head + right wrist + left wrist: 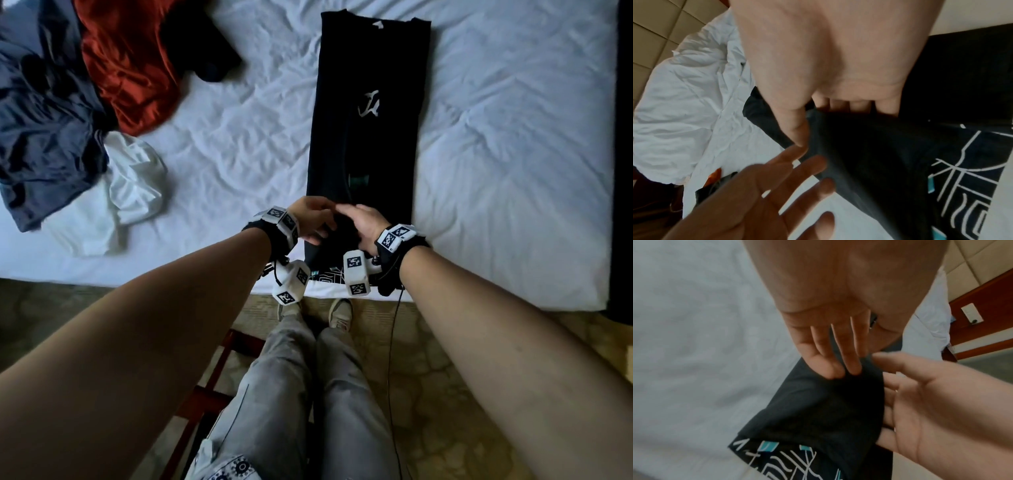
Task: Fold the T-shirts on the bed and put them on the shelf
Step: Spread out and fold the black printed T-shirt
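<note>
A black T-shirt (373,102) lies folded into a long narrow strip on the white bed (513,154), collar at the far end and printed hem at the near edge. Both hands are at its near end. My right hand (363,222) grips a raised fold of the black fabric (869,154), thumb in front and fingers curled behind it. Beside it on the left, my left hand (315,221) has straight fingers (838,356) whose tips touch the same fold (818,410). The white and teal print (781,460) shows below the fold.
Unfolded garments lie heaped at the bed's left: a navy one (44,120), a red one (130,68), a white one (126,185) and a small dark one (202,44). The bed's near edge (479,301) runs by my legs. A crumpled white duvet (684,97) lies beyond.
</note>
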The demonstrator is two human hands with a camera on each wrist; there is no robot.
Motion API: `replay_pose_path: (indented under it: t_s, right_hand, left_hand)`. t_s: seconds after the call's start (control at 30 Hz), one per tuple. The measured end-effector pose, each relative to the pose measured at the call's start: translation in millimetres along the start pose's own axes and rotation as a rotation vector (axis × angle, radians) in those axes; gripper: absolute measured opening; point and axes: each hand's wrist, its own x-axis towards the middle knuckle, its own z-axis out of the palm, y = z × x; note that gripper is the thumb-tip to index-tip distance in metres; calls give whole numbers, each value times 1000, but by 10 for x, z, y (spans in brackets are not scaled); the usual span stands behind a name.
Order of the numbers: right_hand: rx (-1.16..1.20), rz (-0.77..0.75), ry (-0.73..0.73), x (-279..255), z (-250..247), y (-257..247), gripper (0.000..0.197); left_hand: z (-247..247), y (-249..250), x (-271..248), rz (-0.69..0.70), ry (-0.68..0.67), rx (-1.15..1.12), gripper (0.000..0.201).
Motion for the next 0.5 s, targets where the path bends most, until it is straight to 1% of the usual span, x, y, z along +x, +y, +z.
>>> replay_pose_path:
  t_s: [0.03,0.07,0.1,0.13,0.17,0.2,0.23,0.27,0.3,0.33,0.37,0.43,0.5]
  right_hand:
    - [-53,-27,33,-58,-24,16,54]
    - [-118,-45,49,-109,-40,34,45]
    - [-185,-58,64,-128,-60,69,49]
    - [-255,-61,77,-112,-84,123,61]
    - [-321,-59,88,-80,-102,181,73]
    - [-380,-52,91,-67,-109,235,79]
    - [-434,-48,89,-51,-117,292,82]
    - [-484,-40,84,-38,-120,342,83]
    - [-525,-28,72,-24,-122,396,82]
    - [-560,-24,63,-23,-125,437,81]
    - [-589,-25,65,-13,-124,482,78]
    - [-663,-35,91,3,-120,561,69]
    - [-758,-52,120,32,-137,631,62]
  left_hand:
    - [-7,-45,12,-4,84,-23,23]
    - [-23,-96,30,-22,181,-52,22]
    - [-39,-157,57,-43,264,-73,21]
    - [-57,-223,71,-71,325,-79,18]
    - [-75,-318,99,-102,366,-71,15]
    - [-86,-425,134,-141,380,-55,11]
    - [-86,-534,184,-181,378,-33,10]
    - [-71,-637,230,-217,368,-4,14]
    - [-46,-734,267,-230,349,37,17]
    - [-12,-777,269,-226,325,74,14]
    - [29,-789,239,-225,301,96,9]
    - [103,-780,145,-249,245,107,14]
    - [160,-797,87,-273,191,126,11]
